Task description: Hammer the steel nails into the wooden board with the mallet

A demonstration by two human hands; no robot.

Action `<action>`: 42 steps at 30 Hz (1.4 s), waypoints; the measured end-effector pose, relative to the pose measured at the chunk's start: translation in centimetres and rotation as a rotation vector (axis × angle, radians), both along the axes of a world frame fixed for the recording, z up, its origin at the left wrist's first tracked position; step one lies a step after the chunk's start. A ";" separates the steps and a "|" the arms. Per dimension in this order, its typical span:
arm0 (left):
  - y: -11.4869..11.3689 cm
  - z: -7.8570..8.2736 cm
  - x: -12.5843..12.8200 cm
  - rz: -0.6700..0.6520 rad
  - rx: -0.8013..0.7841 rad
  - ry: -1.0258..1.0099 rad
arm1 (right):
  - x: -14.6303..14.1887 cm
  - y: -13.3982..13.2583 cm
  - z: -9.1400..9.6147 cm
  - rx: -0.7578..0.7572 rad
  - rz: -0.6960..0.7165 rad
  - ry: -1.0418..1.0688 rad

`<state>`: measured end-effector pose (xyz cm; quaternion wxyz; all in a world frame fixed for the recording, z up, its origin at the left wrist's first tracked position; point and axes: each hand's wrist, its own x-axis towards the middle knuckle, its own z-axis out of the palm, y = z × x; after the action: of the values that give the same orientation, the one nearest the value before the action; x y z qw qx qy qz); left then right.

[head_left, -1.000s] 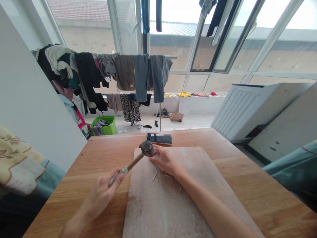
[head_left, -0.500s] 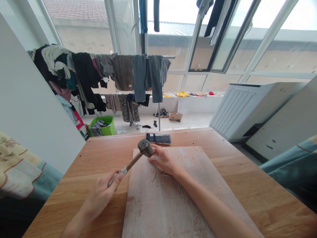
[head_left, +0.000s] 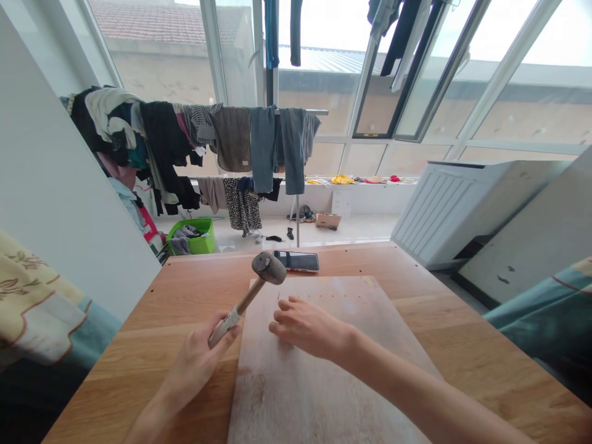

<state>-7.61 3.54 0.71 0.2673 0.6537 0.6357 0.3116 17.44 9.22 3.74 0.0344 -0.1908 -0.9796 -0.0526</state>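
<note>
Nearest the camera, a worn pale board is lying flat on the wooden tabletop. Left hand is gripping a mallet by the handle, fingers wrapped around it, just left of the board. Right hand is reaching over the board, palm down, fingers curled; can't tell if it's holding or touching anything underneath. Hands are sitting apart. Grey mallet head is tilting up and away, showing near the board's far left corner. What looks like a thin nail is standing just beyond the right hand's fingers. Phone is lying past the board, on the tabletop's far part. Beyond the tabletop, a green basket is holding cloth; a carton is sitting on the floor. Drying rack is carrying clothes. Behind it, windows are showing roofs outside.
</note>
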 end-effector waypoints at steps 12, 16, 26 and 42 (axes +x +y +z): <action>0.0 -0.4 0.1 -0.012 -0.030 -0.032 | 2.9 6.9 -4.5 -0.525 -0.482 0.738; 0.1 -0.3 0.1 -0.024 -0.040 -0.031 | 2.4 6.5 -5.2 -0.579 -0.471 0.763; -0.1 0.1 0.5 -0.063 -0.087 -0.015 | 2.2 6.0 -5.5 -0.602 -0.459 0.801; -0.2 0.2 1.0 -0.070 -0.085 0.069 | 2.1 5.7 -6.0 -0.638 -0.498 0.911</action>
<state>-6.65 3.30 0.86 0.2835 0.6739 0.6340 0.2520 19.57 14.95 -2.24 0.3777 -0.4185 -0.7597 0.3240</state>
